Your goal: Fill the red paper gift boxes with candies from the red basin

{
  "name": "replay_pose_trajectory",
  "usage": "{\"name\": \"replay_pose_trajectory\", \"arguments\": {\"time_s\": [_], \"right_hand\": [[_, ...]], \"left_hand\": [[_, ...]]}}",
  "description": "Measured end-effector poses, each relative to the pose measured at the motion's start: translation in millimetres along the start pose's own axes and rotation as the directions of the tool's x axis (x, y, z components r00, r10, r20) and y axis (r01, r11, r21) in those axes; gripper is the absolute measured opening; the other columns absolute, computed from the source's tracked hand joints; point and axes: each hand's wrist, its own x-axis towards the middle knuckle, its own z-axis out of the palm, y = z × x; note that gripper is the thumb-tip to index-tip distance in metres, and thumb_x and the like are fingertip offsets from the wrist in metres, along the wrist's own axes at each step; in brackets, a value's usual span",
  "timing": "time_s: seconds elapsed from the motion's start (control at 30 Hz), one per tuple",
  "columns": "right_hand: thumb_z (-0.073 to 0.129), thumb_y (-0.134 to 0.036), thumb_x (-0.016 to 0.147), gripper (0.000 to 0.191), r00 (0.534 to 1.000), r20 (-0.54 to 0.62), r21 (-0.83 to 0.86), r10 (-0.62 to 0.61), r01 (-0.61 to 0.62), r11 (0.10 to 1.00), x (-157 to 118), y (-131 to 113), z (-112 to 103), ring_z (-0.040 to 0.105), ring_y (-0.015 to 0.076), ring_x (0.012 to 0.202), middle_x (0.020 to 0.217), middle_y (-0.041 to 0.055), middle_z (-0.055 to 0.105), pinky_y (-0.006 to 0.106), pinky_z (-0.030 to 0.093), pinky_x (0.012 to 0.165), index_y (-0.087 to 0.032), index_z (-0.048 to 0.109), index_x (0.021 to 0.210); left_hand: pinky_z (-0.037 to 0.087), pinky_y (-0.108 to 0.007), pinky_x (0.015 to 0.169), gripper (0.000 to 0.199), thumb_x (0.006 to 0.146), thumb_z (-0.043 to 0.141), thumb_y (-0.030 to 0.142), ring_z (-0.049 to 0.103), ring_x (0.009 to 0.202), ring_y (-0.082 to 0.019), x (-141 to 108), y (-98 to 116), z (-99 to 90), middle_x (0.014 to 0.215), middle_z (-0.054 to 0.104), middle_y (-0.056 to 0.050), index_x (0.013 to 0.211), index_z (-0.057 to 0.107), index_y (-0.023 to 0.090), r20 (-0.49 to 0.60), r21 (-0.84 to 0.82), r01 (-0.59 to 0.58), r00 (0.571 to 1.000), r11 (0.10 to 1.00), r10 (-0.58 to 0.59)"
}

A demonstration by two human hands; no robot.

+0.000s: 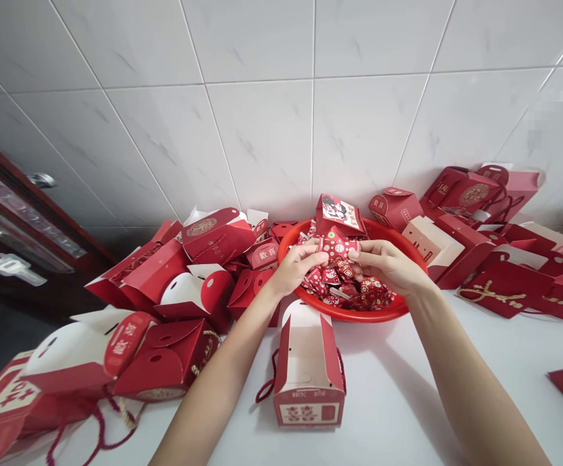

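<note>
Over the red basin [366, 316], my left hand [297, 264] and my right hand [388, 262] are closed on a red, white-patterned wrapped candy [337, 246], one at each end. Many similar wrapped candies [364, 294] fill the basin below. A red gift box with a black-and-white printed picture [340, 213] rests at the basin's far side. Between my forearms, on the white table, stands an open red gift box [309, 369]. Its flaps are up, its cream inside shows, and dark red cord handles hang at its sides.
Several red gift boxes crowd the left, among them a closed one [165, 362] near my left forearm. More boxes and bags, including a red bag [497, 281], stand at the right. A tiled wall [262, 142] rises behind. A dark door with keys [14, 266] is at far left.
</note>
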Motion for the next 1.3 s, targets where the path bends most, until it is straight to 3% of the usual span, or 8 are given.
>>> {"name": "replay_pose_trajectory", "arguments": {"time_s": [0.27,0.43,0.6,0.83,1.0,1.17,1.3], "right_hand": [[0.09,-0.058,0.06,0.049,0.991,-0.112,-0.063,0.068,-0.075,0.995,3.5,4.7,5.7,0.068,0.0149,0.061,0.074,0.0075,0.075,0.029,0.056,0.063,-0.014,0.074,0.073],[0.09,-0.056,0.062,0.046,0.994,-0.095,-0.087,0.06,-0.069,0.994,1.3,2.3,6.4,0.07,0.0155,0.065,0.071,0.006,0.076,0.028,0.056,0.067,-0.014,0.077,0.077],[0.092,-0.054,0.06,0.044,0.994,-0.107,-0.054,0.006,-0.012,0.998,3.6,4.2,8.0,0.063,0.0118,0.059,0.067,0.0041,0.074,0.026,0.051,0.063,-0.014,0.076,0.068],[0.089,-0.054,0.063,0.045,0.999,-0.011,-0.135,-0.033,0.031,0.99,2.0,4.9,2.8,0.053,0.0105,0.049,0.055,-0.001,0.063,0.026,0.043,0.052,-0.015,0.067,0.06],[0.087,-0.053,0.068,0.042,0.999,0.048,-0.192,-0.009,0.018,0.981,-2.9,-1.1,-4.4,0.056,0.0111,0.053,0.057,-0.0012,0.064,0.026,0.045,0.055,-0.016,0.067,0.063],[0.087,-0.049,0.069,0.036,0.995,0.092,-0.281,0.032,-0.005,0.96,-6.4,-5.6,-7.0,0.058,0.0125,0.055,0.058,-0.0007,0.067,0.026,0.045,0.058,-0.017,0.071,0.067],[0.086,-0.051,0.069,0.037,0.991,0.116,-0.341,0.072,-0.028,0.94,-4.6,-1.4,-4.7,0.064,0.0162,0.059,0.061,0.0012,0.07,0.028,0.049,0.061,-0.018,0.071,0.066]], "left_hand": [[0.044,-0.034,0.095,0.032,0.089,0.064,0.043,0.059,0.096,-0.022,-0.7,1.3,1.4,0.09,0.065,-0.005,0.069,0.066,0.018,0.031,0.013,-0.061,0.998,0.998,0.061],[0.044,-0.036,0.097,0.032,0.088,0.066,0.045,0.061,0.099,-0.024,-1.7,3.5,1.6,0.094,0.068,-0.006,0.069,0.069,0.018,0.023,0.036,-0.038,0.999,0.999,0.037],[0.045,-0.035,0.093,0.032,0.086,0.067,0.042,0.059,0.093,-0.022,-1.3,5.0,1.6,0.087,0.065,-0.005,0.065,0.065,0.018,0.024,0.033,-0.04,0.999,0.999,0.04],[0.044,-0.033,0.083,0.035,0.083,0.066,0.039,0.054,0.082,-0.018,-0.4,-0.3,0.6,0.085,0.059,-0.003,0.057,0.059,0.017,0.011,0.002,0.0,1.0,1.0,0.0],[0.042,-0.031,0.08,0.038,0.08,0.071,0.039,0.05,0.075,-0.016,-0.9,2.2,2.0,0.073,0.053,0.0,0.054,0.053,0.018,-0.015,0.051,-0.002,1.0,0.999,0.003],[0.041,-0.028,0.067,0.038,0.083,0.069,0.046,0.044,0.063,-0.013,-2.0,3.4,3.6,0.065,0.048,0.004,0.063,0.05,0.02,-0.02,0.042,0.002,1.0,0.999,-0.001],[0.042,-0.026,0.072,0.031,0.078,0.077,0.04,0.049,0.071,-0.013,-2.5,0.6,3.9,0.075,0.052,0.004,0.075,0.053,0.02,-0.056,0.035,-0.028,0.998,0.999,0.03]]}}
